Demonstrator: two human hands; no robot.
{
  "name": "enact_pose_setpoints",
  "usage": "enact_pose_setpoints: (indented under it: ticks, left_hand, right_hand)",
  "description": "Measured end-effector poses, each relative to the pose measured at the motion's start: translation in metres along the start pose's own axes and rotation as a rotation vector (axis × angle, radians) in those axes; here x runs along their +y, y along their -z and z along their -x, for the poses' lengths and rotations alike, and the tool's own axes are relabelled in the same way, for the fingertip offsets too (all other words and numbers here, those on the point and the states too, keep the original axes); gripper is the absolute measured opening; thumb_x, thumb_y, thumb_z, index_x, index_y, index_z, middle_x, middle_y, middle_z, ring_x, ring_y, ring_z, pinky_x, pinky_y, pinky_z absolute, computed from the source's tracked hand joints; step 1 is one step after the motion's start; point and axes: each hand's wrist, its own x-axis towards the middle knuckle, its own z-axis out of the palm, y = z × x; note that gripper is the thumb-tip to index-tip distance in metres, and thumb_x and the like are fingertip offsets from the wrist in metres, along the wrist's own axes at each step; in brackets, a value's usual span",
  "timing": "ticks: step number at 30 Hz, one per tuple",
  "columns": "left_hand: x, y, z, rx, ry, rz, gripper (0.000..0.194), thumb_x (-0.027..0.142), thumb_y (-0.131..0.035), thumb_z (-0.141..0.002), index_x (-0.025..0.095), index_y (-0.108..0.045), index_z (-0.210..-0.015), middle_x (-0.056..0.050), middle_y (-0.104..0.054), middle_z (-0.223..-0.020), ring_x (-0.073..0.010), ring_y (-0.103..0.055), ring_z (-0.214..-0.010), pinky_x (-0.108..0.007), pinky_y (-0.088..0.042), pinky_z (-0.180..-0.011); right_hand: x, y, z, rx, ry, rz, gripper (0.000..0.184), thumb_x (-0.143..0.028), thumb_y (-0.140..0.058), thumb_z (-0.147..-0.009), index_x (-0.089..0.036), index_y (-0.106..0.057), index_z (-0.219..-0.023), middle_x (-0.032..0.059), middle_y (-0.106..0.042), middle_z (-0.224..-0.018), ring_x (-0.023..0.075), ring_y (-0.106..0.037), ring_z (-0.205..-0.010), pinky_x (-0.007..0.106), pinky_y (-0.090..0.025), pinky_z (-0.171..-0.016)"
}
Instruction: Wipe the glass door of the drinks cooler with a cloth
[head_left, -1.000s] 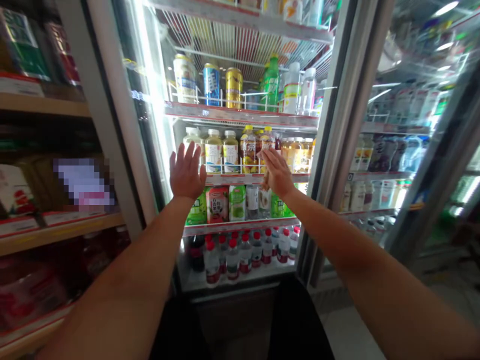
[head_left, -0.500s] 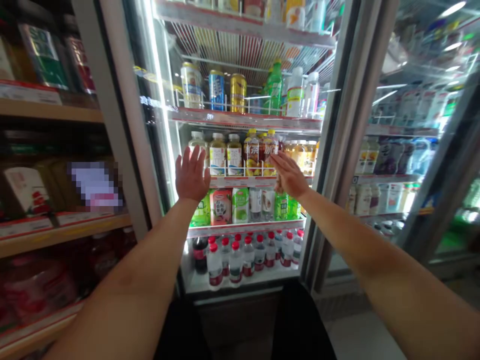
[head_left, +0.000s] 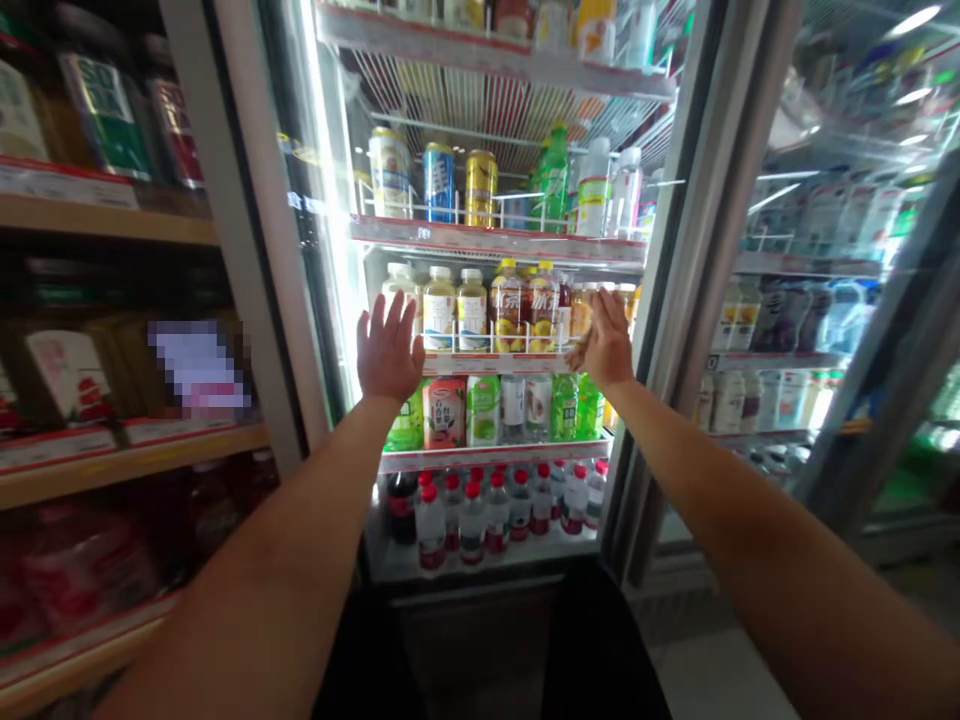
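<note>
My left hand (head_left: pixel 390 352) is raised with fingers spread and holds nothing. It overlaps a pale-capped bottle (head_left: pixel 400 283) at the left end of the middle shelf in view. My right hand (head_left: pixel 609 345) is up on the right, fingers extended and nothing in it, covering part of a row of orange drink bottles (head_left: pixel 577 318). Whether either hand touches anything I cannot tell. Between the hands stand two bottles with white labels (head_left: pixel 472 310) and yellow-capped tea bottles (head_left: pixel 508 308). Below them are a red carton (head_left: pixel 444 412) and a green carton (head_left: pixel 482 410).
Above, a wire-fronted shelf holds a blue can (head_left: pixel 439 183), a gold can (head_left: pixel 481 188) and a green bottle (head_left: pixel 554 178). Several red-capped water bottles (head_left: pixel 472 523) stand at the bottom. A metal door frame (head_left: pixel 697 260) is at right, wooden shelving (head_left: pixel 112 215) at left.
My right hand has moved right, away from the tea bottles, and its fingers now point more upward. The left hand stays raised almost where it was. The view has shifted slightly.
</note>
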Motion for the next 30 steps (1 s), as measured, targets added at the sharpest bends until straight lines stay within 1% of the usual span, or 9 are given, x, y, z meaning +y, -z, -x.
enact_pose_setpoints:
  ticks: [4,7,10,13,17,19,24,27,30]
  left_hand:
    - [0.000,0.000,0.000,-0.021,0.011,0.020,0.063,0.032,-0.042,-0.104,0.018,-0.038,-0.165,-0.009,-0.033,-0.169,-0.0291,-0.014,-0.162,-0.053,-0.005,-0.133]
    - [-0.002,0.000,0.000,-0.012,-0.012,0.012,0.063,0.032,-0.041,-0.104,0.018,-0.038,-0.165,-0.008,-0.034,-0.169,-0.0274,-0.014,-0.162,-0.051,-0.005,-0.133]
    - [-0.003,-0.001,0.001,0.001,-0.032,0.003,0.063,0.031,-0.042,-0.104,0.017,-0.038,-0.165,-0.009,-0.034,-0.169,-0.0273,-0.014,-0.162,-0.050,-0.005,-0.134]
    - [-0.003,-0.001,0.002,0.002,-0.024,0.005,0.063,0.030,-0.041,-0.104,0.018,-0.037,-0.165,-0.008,-0.033,-0.170,-0.0268,-0.013,-0.162,-0.050,-0.004,-0.134]
    - [-0.002,0.000,0.002,-0.015,-0.036,-0.004,0.062,0.031,-0.040,-0.105,0.017,-0.037,-0.166,-0.007,-0.032,-0.170,-0.0257,-0.012,-0.162,-0.048,-0.004,-0.134]
    - [-0.001,0.001,0.003,-0.027,-0.038,-0.008,0.063,0.030,-0.040,-0.104,0.016,-0.036,-0.166,-0.008,-0.031,-0.170,-0.0260,-0.012,-0.162,-0.049,-0.004,-0.134]
    - [-0.001,0.000,0.003,-0.044,0.000,0.022,0.064,0.028,-0.041,-0.102,0.017,-0.037,-0.165,-0.007,-0.031,-0.170,-0.0262,-0.010,-0.162,-0.049,-0.001,-0.134]
    - [-0.001,0.001,0.003,-0.042,0.003,0.018,0.064,0.029,-0.041,-0.103,0.019,-0.036,-0.166,-0.006,-0.031,-0.170,-0.0249,-0.010,-0.162,-0.049,-0.002,-0.134]
    - [0.000,0.002,0.004,-0.051,-0.002,0.024,0.063,0.028,-0.041,-0.103,0.018,-0.037,-0.165,-0.006,-0.031,-0.170,-0.0254,-0.011,-0.162,-0.050,-0.004,-0.134]
  right_hand:
    - [-0.001,-0.004,0.023,0.096,-0.209,-0.032,0.058,-0.026,-0.026,-0.105,-0.011,-0.049,-0.156,0.0165,-0.048,-0.161,0.0263,-0.032,-0.159,0.054,-0.036,-0.129]
    - [0.004,-0.003,0.035,0.084,-0.200,-0.041,0.057,-0.026,-0.028,-0.104,-0.011,-0.054,-0.152,0.0170,-0.051,-0.159,0.0266,-0.034,-0.158,0.055,-0.038,-0.128]
    - [0.014,0.001,0.024,0.094,-0.211,-0.039,0.058,-0.024,-0.032,-0.100,-0.015,-0.053,-0.154,0.0147,-0.050,-0.160,0.0272,-0.030,-0.160,0.060,-0.035,-0.128]
    - [0.020,0.003,0.019,0.127,-0.278,-0.046,0.062,-0.022,-0.032,-0.098,-0.014,-0.048,-0.157,0.0172,-0.046,-0.163,0.0299,-0.028,-0.160,0.066,-0.032,-0.127]
    - [0.022,0.000,0.041,0.153,-0.367,-0.016,0.064,-0.021,-0.031,-0.096,-0.008,-0.049,-0.157,0.0188,-0.045,-0.164,0.0287,-0.031,-0.159,0.062,-0.031,-0.128]
    - [0.025,-0.002,0.045,0.169,-0.372,0.011,0.065,-0.020,-0.031,-0.094,-0.008,-0.050,-0.156,0.0177,-0.047,-0.162,0.0284,-0.031,-0.159,0.060,-0.031,-0.129]
    - [0.031,-0.003,0.026,0.227,-0.382,0.027,0.065,-0.017,-0.029,-0.095,-0.008,-0.048,-0.156,0.0198,-0.047,-0.161,0.0310,-0.028,-0.160,0.063,-0.030,-0.128]
    - [0.024,0.003,0.034,0.150,-0.329,0.025,0.062,-0.021,-0.030,-0.099,-0.009,-0.047,-0.157,0.0189,-0.043,-0.164,0.0300,-0.025,-0.161,0.061,-0.029,-0.130]
    - [0.017,0.010,0.046,0.001,-0.196,0.010,0.059,-0.028,-0.039,-0.099,-0.012,-0.051,-0.155,0.0165,-0.048,-0.162,0.0300,-0.027,-0.161,0.057,-0.029,-0.131]
